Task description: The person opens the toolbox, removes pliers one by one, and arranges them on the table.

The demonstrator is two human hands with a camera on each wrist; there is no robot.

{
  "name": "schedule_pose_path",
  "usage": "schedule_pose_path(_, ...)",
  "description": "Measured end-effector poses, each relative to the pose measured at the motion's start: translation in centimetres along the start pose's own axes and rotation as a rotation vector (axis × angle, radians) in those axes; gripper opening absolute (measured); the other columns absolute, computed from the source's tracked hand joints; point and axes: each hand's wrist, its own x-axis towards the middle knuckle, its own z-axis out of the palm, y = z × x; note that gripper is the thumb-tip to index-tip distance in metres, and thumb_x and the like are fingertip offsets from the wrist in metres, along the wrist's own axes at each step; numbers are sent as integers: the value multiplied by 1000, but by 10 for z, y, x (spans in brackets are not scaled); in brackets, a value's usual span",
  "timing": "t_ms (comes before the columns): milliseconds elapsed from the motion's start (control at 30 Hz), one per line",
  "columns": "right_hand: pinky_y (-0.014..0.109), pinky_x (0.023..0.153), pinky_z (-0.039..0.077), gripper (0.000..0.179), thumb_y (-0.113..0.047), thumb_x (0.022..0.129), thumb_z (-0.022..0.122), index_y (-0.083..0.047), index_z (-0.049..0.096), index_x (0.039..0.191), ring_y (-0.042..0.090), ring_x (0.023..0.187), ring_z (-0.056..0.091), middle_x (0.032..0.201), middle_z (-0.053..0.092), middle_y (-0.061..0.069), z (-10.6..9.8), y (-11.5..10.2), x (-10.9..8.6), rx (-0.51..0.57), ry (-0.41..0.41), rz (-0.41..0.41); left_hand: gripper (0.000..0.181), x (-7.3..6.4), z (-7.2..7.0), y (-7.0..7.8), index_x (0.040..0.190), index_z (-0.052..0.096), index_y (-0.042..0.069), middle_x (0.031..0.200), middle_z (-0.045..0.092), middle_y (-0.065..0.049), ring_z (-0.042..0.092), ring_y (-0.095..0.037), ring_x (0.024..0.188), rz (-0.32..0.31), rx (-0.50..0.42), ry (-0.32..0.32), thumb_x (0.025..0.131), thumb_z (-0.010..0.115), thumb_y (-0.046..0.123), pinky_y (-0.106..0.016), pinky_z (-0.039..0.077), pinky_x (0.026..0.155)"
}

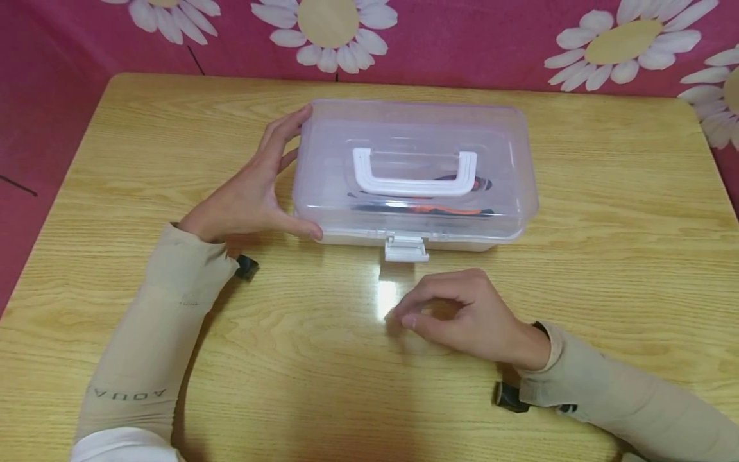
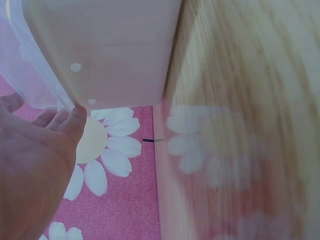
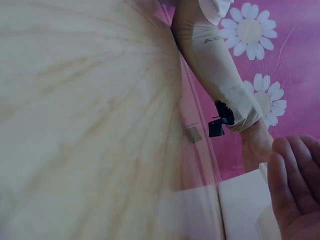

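A plastic storage box with a see-through, lilac-tinted lid stands on the table, its lid down. A white carry handle lies on top, and a white latch sticks outward at the front. Through the lid shows a blurred orange-and-black item whose kind is unclear. My left hand holds the box's left end, thumb at the front corner and fingers toward the back corner. In front of the latch, apart from the box, my right hand hovers with fingers loosely bent and nothing in them.
The wood-grain table reflects light in front of the box. Behind it rises a pink wall covering with large white daisies. Small black cameras sit under both sleeved wrists.
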Motion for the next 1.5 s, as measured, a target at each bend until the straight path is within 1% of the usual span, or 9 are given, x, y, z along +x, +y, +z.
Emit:
schedule_pose_path(167,18,78,63,6,-4,91,75,-3,78,96,14,81,77,87,80,8,-1,6,5,-96,25,-288,148,1,0,-1,167,3,25,171,7,1,14,-19,160,13,6,-2,59,104,29,-51,26,133)
schedule_pose_path(300,20,77,64,14,-13,94,72,0,78,96,14,78,76,87,79,8,-1,8,11,-241,29,-516,148,0,0,0,167,4,28,171,7,3,14,-17,159,12,17,3,58,104,23,-50,27,133)
schedule_pose_path(400,22,77,65,17,-13,96,70,2,77,94,17,78,75,87,79,10,-2,7,15,-306,22,-637,149,0,1,0,167,4,31,170,8,5,14,-14,159,5,20,7,57,104,18,-48,27,133)
schedule_pose_path(467,23,75,65,18,-12,97,69,4,77,93,18,76,75,87,79,12,-3,7,17,-320,26,-678,149,-1,1,0,167,4,31,170,8,6,14,-14,159,5,17,8,57,104,16,-48,27,133)
schedule_pose_path(600,26,76,66,19,-11,97,69,5,77,90,21,76,75,86,79,15,-6,5,19,-329,70,-718,149,-2,0,0,167,4,31,170,7,6,14,-15,159,6,15,6,57,104,17,-49,27,134)
schedule_pose_path(767,30,83,65,26,-15,90,80,10,75,85,28,77,72,84,76,21,-11,4,25,-314,221,-733,148,-2,-1,0,167,4,31,170,8,6,14,-15,159,5,11,7,58,103,17,-48,27,133)
schedule_pose_path(1033,27,99,59,50,-29,85,87,17,70,95,31,92,70,90,71,28,-25,-4,30,-298,408,-617,147,0,-1,0,167,4,32,170,8,5,15,-16,160,6,9,4,59,103,19,-47,27,133)
schedule_pose_path(1233,20,97,56,54,-27,80,91,19,68,98,17,105,69,104,75,16,-34,-17,33,-156,502,-553,147,1,-1,0,167,4,32,170,8,5,15,-16,160,3,13,1,59,103,19,-46,28,133)
schedule_pose_path(1500,30,98,60,59,-22,67,99,21,67,92,30,97,72,95,73,27,-48,-23,42,-41,666,-622,146,0,-1,-1,167,4,32,170,8,5,15,-14,159,-4,14,5,60,103,24,-44,28,134)
